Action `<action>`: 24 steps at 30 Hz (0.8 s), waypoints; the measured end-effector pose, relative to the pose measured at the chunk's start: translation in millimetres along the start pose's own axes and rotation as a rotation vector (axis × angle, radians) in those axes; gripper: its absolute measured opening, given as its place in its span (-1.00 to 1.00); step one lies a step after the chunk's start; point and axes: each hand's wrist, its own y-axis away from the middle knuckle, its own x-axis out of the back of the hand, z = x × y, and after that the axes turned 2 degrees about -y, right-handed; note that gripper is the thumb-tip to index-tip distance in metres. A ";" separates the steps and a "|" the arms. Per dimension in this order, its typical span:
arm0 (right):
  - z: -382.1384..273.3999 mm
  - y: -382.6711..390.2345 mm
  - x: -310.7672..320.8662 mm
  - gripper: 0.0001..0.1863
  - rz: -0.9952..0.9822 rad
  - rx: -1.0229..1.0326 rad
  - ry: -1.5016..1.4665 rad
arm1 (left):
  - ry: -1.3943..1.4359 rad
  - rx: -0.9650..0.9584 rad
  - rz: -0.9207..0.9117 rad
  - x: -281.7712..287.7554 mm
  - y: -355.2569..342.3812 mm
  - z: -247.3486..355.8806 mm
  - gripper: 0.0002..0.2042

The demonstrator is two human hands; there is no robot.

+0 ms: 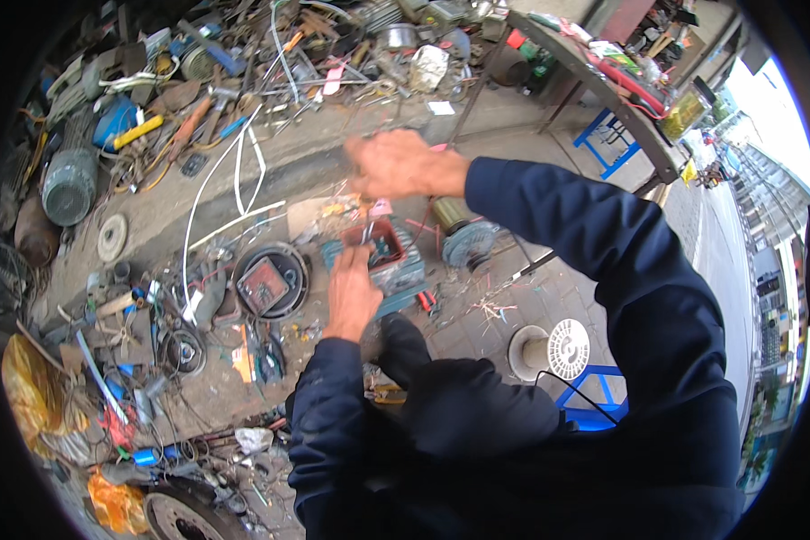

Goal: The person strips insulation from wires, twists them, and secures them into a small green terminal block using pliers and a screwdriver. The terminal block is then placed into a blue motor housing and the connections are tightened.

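Note:
A green-grey motor (pixel 407 274) with an open, red-lined box (pixel 387 247) on top stands on the ground in front of me. My left hand (pixel 353 295) is at the box's near left side, fingers closed together by a short, shiny metal piece whose kind I cannot make out. Above and beyond the box, my right hand (pixel 400 162) is raised in a fist, its fingers slightly blurred. An orange, thin shape shows just below that fist; what the fist holds is unclear. Behind the motor lies a flat piece of cardboard (pixel 310 219).
A second motor (pixel 466 236) lies to the right. Left of my hands sits a round black pan (pixel 273 281) with a square part in it. A white spool (pixel 567 348) and blue stool (pixel 594 396) stand at my right. Scrap heaps, a grey motor (pixel 69 187) and a workbench (pixel 594 81) surround me.

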 end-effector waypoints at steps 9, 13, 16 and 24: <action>-13.1 7.9 0.3 -0.33 0.034 -0.013 0.078 | 0.043 0.129 0.115 10.0 -11.0 -26.4 -0.72; -18.5 14.7 6.3 -0.41 0.019 -0.101 0.128 | 0.018 0.123 0.083 3.0 -17.4 -32.8 -0.71; -17.1 15.0 6.4 -0.41 0.150 0.189 0.006 | -0.030 0.134 0.023 -6.4 -25.1 -40.5 -0.70; -1.7 8.7 -0.2 -0.43 0.139 0.154 -0.036 | -0.080 0.231 -0.061 -27.4 -26.3 -53.0 -0.70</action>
